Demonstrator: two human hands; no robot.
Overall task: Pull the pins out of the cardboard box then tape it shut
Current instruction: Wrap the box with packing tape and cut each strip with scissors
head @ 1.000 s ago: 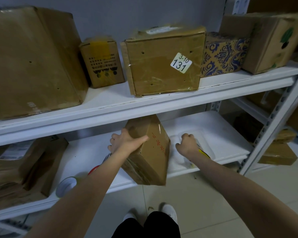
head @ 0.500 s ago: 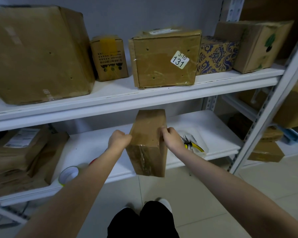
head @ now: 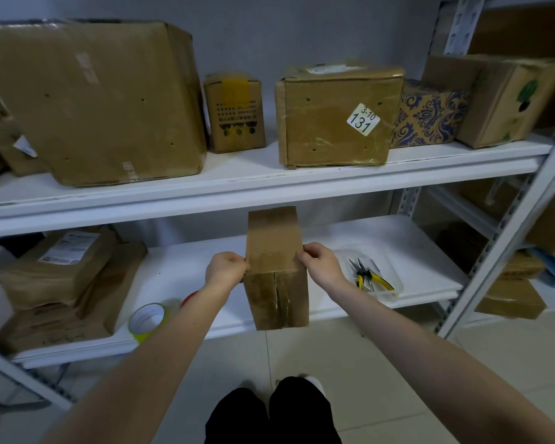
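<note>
A small brown cardboard box stands on the front of the lower white shelf, jutting over its edge, with a slit seam on its near face. My left hand grips the box's left upper edge. My right hand grips its right upper edge. A roll of tape with a yellow-green rim lies on the shelf to the left. Yellow-handled pliers lie in a clear tray to the right. No pins can be made out.
Flat brown packages are stacked at the lower shelf's left. The upper shelf carries several cardboard boxes, one labelled 131. A metal upright stands at the right. My legs stand on the tiled floor below.
The box has been turned from tilted to square, facing me. My right hand left the tray and took the box's right edge; my left hand shifted to the left edge.
</note>
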